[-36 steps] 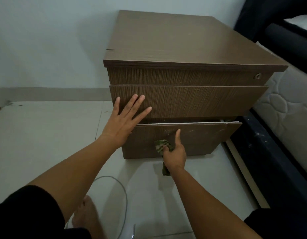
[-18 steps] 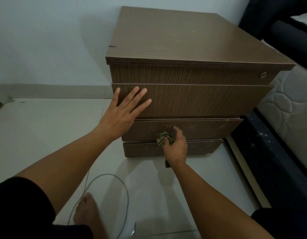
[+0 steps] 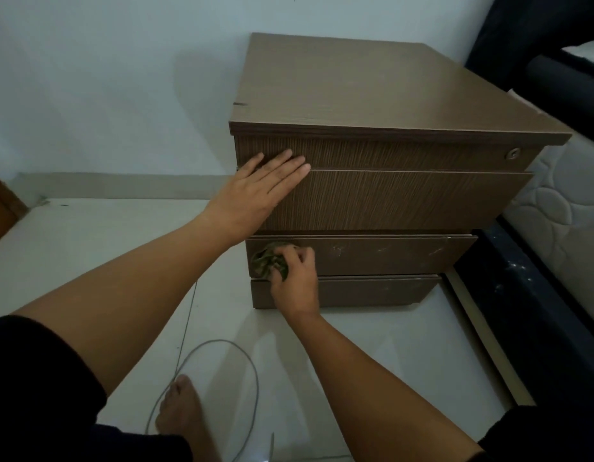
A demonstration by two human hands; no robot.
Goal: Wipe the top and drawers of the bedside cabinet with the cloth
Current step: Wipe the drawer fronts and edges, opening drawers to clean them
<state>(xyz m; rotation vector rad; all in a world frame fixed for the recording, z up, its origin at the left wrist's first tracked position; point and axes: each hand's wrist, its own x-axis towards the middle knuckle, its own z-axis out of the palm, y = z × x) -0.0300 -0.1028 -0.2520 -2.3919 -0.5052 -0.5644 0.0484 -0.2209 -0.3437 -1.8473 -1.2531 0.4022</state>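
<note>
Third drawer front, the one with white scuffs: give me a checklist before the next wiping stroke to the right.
1. Crumpled green cloth in right hand grip: ok.
2. Cloth against the scuffed third drawer front of the brown wooden bedside cabinet: ok.
3. Left hand flat on the upper drawers, bracing: ok.
4. Third drawer pushed in: ok.
5. Scuffs to the right wiped: not ok.
6. Grey cable on the floor away from the cabinet: ok.

Bedside cabinet against the wall — mattress at its right, cable looped on the floor before it.
</note>
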